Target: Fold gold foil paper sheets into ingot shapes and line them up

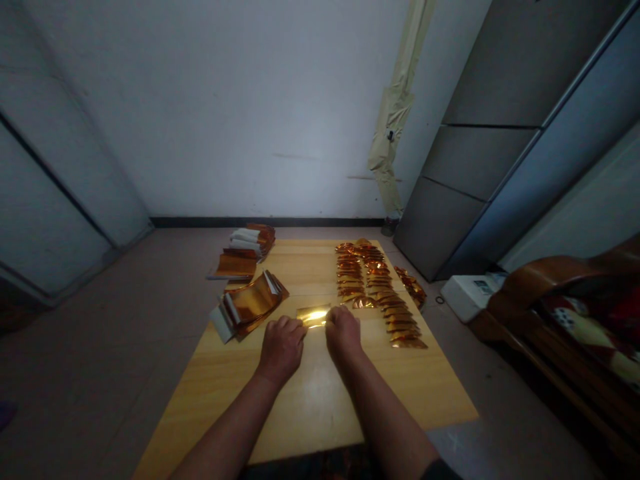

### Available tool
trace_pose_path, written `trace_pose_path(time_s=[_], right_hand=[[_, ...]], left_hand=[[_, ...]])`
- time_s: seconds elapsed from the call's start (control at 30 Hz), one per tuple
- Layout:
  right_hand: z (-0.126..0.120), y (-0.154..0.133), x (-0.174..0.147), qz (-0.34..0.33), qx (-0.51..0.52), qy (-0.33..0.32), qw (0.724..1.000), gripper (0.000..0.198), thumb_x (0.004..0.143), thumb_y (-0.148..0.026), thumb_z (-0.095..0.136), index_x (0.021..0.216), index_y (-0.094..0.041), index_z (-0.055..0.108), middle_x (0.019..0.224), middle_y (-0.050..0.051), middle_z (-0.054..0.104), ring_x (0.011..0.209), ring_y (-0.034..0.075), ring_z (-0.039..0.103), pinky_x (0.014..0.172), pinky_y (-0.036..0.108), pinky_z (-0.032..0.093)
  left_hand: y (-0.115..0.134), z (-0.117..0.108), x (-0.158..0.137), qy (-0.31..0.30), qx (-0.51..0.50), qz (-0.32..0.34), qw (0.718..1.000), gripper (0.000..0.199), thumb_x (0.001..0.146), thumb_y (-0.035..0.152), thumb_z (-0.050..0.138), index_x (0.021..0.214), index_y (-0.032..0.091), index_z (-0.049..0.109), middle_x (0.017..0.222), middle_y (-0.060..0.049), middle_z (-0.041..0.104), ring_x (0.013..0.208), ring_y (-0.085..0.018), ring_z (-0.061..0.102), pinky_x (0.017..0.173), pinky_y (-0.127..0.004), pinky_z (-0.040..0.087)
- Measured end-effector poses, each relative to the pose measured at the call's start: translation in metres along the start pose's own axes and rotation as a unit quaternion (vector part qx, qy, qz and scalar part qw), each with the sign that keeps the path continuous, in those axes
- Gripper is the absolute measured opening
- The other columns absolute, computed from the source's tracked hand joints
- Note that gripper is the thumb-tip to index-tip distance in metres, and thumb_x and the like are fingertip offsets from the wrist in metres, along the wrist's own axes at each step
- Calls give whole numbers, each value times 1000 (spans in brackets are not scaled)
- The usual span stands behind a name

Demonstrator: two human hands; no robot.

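A shiny gold foil sheet (314, 316) lies between my two hands over the wooden table. My left hand (283, 343) is closed on its left end, and my right hand (344, 328) is closed on its right end. The fingertips are partly hidden behind the knuckles. To the left of my left hand rests a stack of gold foil sheets (254, 301) with white-backed edges curling up. Right of my right hand, folded gold foil pieces (400, 319) overlap in long rows.
The wooden table (310, 413) reaches toward a white wall (240, 107). More foil sheets (245, 257) sit at its far left edge. Beyond the right edge is another foil heap (411, 287). A grey refrigerator (465, 160), white box (465, 297) and wooden seat (565, 273) stand on the right.
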State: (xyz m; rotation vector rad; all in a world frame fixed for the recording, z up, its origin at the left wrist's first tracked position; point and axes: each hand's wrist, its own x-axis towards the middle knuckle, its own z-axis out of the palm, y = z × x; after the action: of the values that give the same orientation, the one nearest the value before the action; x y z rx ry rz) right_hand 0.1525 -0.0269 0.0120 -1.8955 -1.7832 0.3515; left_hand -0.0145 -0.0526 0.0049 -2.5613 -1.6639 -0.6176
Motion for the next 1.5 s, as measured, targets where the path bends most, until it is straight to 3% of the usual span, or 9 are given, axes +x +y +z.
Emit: trace_pose_path(time_s=[0.53, 0.67, 0.87, 1.0, 1.1, 1.27, 1.5], right_hand=[[9, 14, 7, 24, 40, 17, 999, 21, 71, -3, 47, 65, -19, 60, 71, -1, 58, 63, 11, 49, 58, 22, 26], [7, 14, 4, 16, 23, 18, 999, 25, 71, -1, 45, 72, -19, 62, 74, 0, 59, 65, 12, 50, 59, 23, 27], [2, 8, -1, 2, 12, 18, 1000, 25, 79, -7, 46, 88, -21, 66, 89, 3, 61, 76, 15, 55, 69, 25, 33], [2, 2, -3, 8, 22, 56, 998, 27, 77, -10, 49, 97, -20, 64, 99, 6, 60, 87, 18, 55, 74, 27, 35], [5, 0, -4, -26, 8, 82, 996, 26, 79, -8, 49, 96, -20, 65, 100, 6, 60, 96, 20, 53, 78, 28, 34], [14, -12, -3, -78, -3, 11, 997, 16, 86, -16, 51, 84, -21, 66, 88, 2, 64, 83, 15, 57, 72, 25, 34], [19, -35, 6, 22, -72, -75, 994, 18, 82, -35, 59, 89, -20, 67, 88, 6, 67, 73, 18, 62, 60, 26, 34]], left_hand=[[0, 0, 0, 0, -1, -10, 1000, 22, 88, 17, 51, 95, 25, 70, 99, -6, 71, 95, -23, 55, 78, -40, 32], [-1, 3, 0, -5, -2, -9, 1000, 22, 85, 16, 52, 96, 25, 69, 99, -6, 70, 96, -24, 54, 78, -41, 32], [3, -2, 4, -7, -8, -17, 1000, 21, 80, 15, 53, 92, 23, 69, 98, -7, 70, 97, -24, 54, 80, -42, 32], [6, -4, 7, -6, 3, -17, 1000, 15, 80, 17, 54, 84, 21, 68, 92, -7, 69, 95, -25, 54, 81, -43, 32], [6, -3, 7, -1, 9, -10, 1000, 16, 80, 17, 54, 87, 21, 68, 94, -7, 69, 96, -25, 54, 80, -43, 32], [4, -1, 4, 9, 14, -4, 1000, 17, 82, 16, 53, 89, 21, 67, 98, -7, 69, 99, -25, 53, 80, -43, 32], [3, -1, 3, 6, 17, -19, 1000, 16, 81, 15, 54, 84, 22, 68, 95, -7, 68, 98, -25, 53, 79, -41, 33]])
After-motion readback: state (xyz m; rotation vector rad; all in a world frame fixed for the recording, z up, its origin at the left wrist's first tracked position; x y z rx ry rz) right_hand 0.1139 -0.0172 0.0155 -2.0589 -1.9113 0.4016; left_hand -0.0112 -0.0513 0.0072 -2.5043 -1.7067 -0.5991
